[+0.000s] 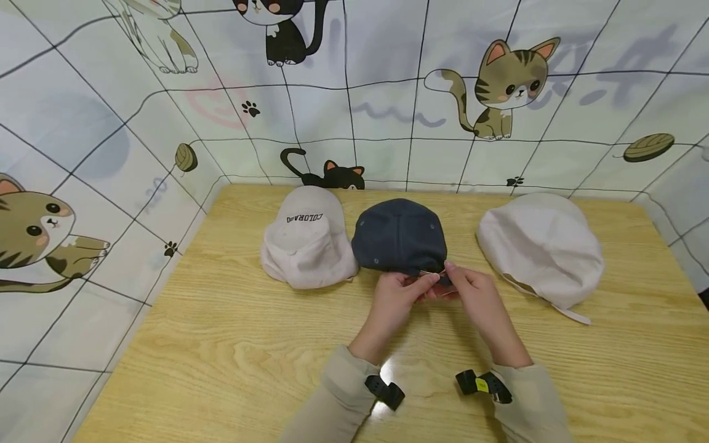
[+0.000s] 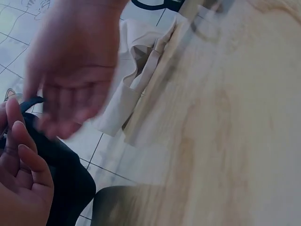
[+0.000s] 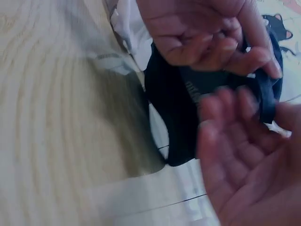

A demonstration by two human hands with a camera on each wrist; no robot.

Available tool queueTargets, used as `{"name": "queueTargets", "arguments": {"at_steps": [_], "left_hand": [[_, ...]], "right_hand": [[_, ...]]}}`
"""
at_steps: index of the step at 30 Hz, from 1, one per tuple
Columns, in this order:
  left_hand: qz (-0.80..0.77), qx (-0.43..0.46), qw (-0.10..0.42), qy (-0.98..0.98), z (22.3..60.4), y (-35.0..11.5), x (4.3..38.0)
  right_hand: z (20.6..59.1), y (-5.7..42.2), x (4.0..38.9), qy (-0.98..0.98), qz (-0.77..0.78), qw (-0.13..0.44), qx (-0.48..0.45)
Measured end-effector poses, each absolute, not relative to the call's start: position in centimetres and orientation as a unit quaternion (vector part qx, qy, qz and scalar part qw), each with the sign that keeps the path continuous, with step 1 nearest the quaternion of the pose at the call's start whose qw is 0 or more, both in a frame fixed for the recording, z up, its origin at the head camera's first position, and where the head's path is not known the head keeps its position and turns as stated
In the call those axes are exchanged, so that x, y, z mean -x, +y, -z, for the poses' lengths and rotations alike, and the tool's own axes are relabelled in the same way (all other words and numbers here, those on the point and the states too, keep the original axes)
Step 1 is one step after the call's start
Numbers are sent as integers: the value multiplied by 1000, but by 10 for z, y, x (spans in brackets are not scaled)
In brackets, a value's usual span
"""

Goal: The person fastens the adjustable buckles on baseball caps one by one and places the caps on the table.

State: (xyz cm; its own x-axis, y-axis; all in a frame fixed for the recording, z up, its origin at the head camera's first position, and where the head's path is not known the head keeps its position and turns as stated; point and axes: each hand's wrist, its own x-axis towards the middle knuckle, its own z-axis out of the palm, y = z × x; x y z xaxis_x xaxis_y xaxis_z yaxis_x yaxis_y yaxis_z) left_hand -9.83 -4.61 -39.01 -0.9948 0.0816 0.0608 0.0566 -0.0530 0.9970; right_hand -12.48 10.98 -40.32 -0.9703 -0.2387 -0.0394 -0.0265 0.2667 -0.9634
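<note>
A navy cap [image 1: 399, 234] rests in the middle of the table, its back opening turned toward the person. The left hand [image 1: 390, 295] pinches the cap's back edge between thumb and fingers. Opposite it, the right hand [image 1: 477, 295] pinches the same edge, thumb and fingertip close to the left thumb. In the right wrist view a dark strap [image 3: 267, 106] runs between the two hands, its end by the right thumb. Dark lettering inside the cap partly shows there. In the left wrist view a bit of the strap [image 2: 32, 102] shows between the hands, which are blurred.
To the left lies a beige cap [image 1: 301, 246] marked COLORADO, close against the navy one. A white cap [image 1: 543, 246] with a loose strap [image 1: 570, 315] lies at the right. Behind the wooden table [image 1: 221, 344] hangs a cat-patterned sheet [image 1: 382, 111]. Both wrists wear black cameras.
</note>
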Motion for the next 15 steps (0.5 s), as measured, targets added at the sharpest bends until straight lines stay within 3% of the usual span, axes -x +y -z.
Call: {"name": "queueTargets", "arguments": {"at_steps": [7, 15], "left_hand": [[-724, -52, 5, 687, 397, -37, 94], [-707, -81, -6, 703, 426, -30, 103]], "right_hand": [[422, 111, 134, 492, 828, 268, -6], [426, 112, 133, 362, 898, 247, 50]]}}
